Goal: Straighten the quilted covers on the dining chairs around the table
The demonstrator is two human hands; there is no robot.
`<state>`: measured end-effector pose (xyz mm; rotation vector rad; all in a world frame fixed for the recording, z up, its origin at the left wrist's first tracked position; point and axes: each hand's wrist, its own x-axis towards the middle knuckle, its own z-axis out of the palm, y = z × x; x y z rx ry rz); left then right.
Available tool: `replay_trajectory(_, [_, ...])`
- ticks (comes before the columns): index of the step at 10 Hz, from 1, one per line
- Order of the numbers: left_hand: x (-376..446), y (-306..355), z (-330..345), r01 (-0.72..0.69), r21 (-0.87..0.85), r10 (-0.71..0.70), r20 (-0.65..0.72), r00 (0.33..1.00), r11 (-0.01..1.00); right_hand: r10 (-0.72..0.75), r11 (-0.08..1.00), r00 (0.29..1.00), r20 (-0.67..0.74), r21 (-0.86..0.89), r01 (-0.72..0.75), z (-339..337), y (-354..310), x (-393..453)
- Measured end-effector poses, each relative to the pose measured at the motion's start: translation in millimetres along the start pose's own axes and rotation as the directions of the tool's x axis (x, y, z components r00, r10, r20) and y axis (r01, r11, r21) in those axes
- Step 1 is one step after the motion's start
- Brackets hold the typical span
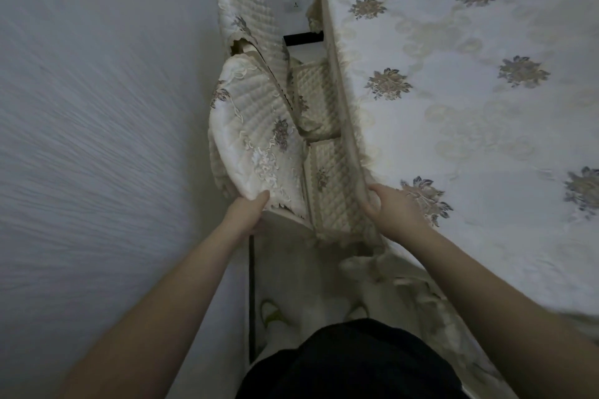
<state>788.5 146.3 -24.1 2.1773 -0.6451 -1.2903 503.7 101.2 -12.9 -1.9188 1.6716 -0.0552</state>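
Basically head view; two covered chairs between wall (81, 139) and counter (470, 91); near quilted back cover (256, 136) runs lengthwise away from the person, tilted left; left hand (249, 214) pinches its near edge; right hand (389, 207) curls on the counter's tablecloth edge beside seat cover (334, 185); far back cover (249, 6) beyond.

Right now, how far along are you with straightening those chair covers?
Nothing looks finished yet. In hand: the left hand grips the near chair's back cover, the right hand its seat cover. Left: the far chair's back cover looks rumpled at its hem.
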Motion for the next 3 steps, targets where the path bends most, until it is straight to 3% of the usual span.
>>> replay_trajectory(1, [-20,2,-11,-0.089,0.457,0.051,0.094,0.994,0.885,-0.035,0.997,0.998,0.047,-0.074,0.038,6,1,-6])
replay_trajectory(2, [-43,9,-17,-0.235,0.812,0.168,0.17,0.971,0.534,-0.103,0.988,0.991,0.082,-0.11,0.112,5,-5,-13])
replay_trajectory(3, [-57,-1,-7,-0.319,0.901,0.322,0.221,0.921,0.294,-0.143,0.985,0.986,0.084,-0.089,0.15,6,-8,-19])
